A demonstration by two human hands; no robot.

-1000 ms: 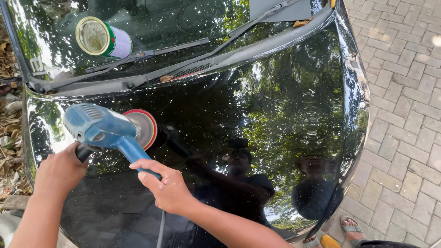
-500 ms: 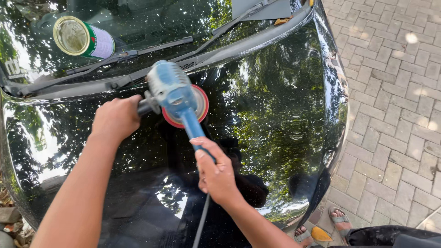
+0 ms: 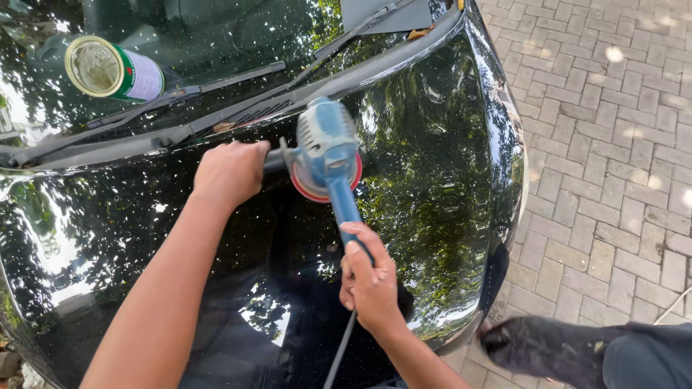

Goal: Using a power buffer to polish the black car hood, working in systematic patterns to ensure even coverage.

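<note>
Polisher (image 3: 328, 148) had travelled right along the black hood (image 3: 432, 158) toward the wiper (image 3: 216, 79), left hand (image 3: 231, 171) clamped on side grip, right hand (image 3: 367, 277) wrapped round rear handle; pad best kept flat, pressure even.

A blue polisher (image 3: 328, 148) with a red pad lies pad-down on the black hood (image 3: 432, 158), far of centre, near the wipers, handle pointing near.
</note>
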